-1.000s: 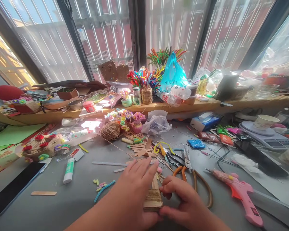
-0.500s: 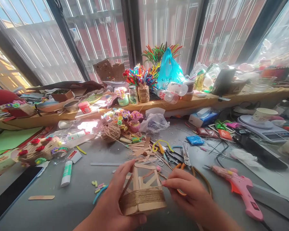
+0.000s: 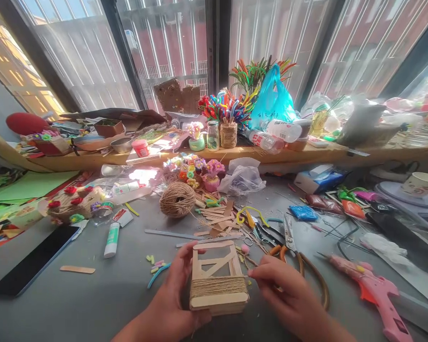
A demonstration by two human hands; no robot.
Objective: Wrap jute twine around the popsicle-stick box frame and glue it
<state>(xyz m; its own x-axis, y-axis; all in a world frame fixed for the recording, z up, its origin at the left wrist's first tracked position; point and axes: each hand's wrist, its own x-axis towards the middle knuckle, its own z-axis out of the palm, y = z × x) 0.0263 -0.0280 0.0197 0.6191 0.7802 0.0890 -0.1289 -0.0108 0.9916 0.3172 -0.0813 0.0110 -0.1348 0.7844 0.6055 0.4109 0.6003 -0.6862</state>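
Observation:
My left hand (image 3: 173,297) grips the left side of a small box frame of craft sticks (image 3: 219,300), fingers behind and thumb underneath. Jute twine (image 3: 219,286) is wound in several rows round its lower half, above a pale stick. Slanting sticks cross the open upper half of the face toward me. At the frame's right edge, my right hand (image 3: 285,289) is closed in a pinch, its fingertips at the end of the twine rows; the strand between them is hardly visible. A ball of twine (image 3: 177,199) lies behind the frame.
Loose craft sticks (image 3: 217,216), scissors (image 3: 288,232) and pliers (image 3: 266,232) lie beyond the frame. To the right is a pink glue gun (image 3: 373,285). A phone (image 3: 35,256) and a glue stick (image 3: 111,240) rest at left. Behind runs a cluttered ledge (image 3: 185,156).
The frame has turned, so one face now points more squarely toward me. The twine ball has shifted nearer. The whole view has swung left; both hands keep their hold.

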